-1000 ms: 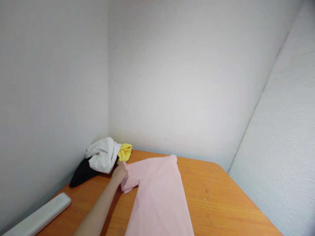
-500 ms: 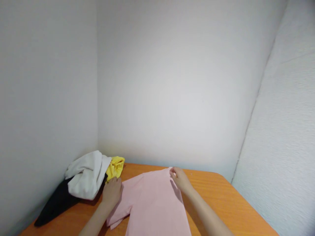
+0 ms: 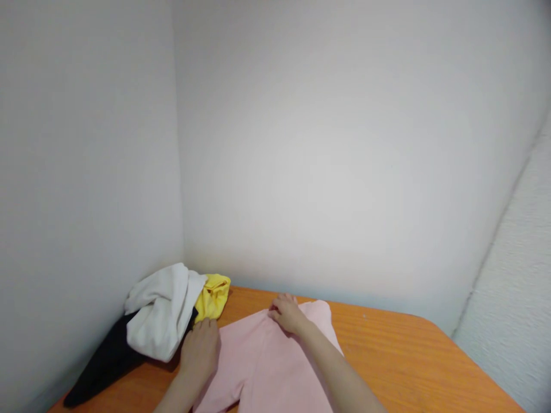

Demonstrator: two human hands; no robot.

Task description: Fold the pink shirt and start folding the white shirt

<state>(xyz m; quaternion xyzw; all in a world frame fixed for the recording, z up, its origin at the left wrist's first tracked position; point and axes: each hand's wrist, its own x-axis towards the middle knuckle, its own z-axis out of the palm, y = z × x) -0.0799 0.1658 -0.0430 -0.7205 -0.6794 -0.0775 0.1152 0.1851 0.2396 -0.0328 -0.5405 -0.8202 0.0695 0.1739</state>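
Observation:
A pink short-sleeved shirt [image 3: 284, 367] lies spread on the wooden table, its lower part running out of view at the bottom. My left hand [image 3: 201, 347] is at the outer end of the left sleeve, fingers curled over the cloth and their tips hidden. At the top of the shirt, by the shoulder seam, my right hand [image 3: 287, 312] pinches the fabric between thumb and bent fingers. My right forearm crosses over the body of the shirt. The far top corner of the shirt lies loose and rounded, to the right of that hand.
Left of the shirt is a heap of cloth: a white garment [image 3: 161, 321] on top of a black one [image 3: 105, 367], with a yellow cloth [image 3: 214, 295] behind my left hand. The orange-brown wooden table [image 3: 408, 355] meets walls at the back, left and right.
My right hand has moved left from the far top corner of the shirt to the near shoulder seam. My left hand stays at the sleeve. The view has turned slightly left.

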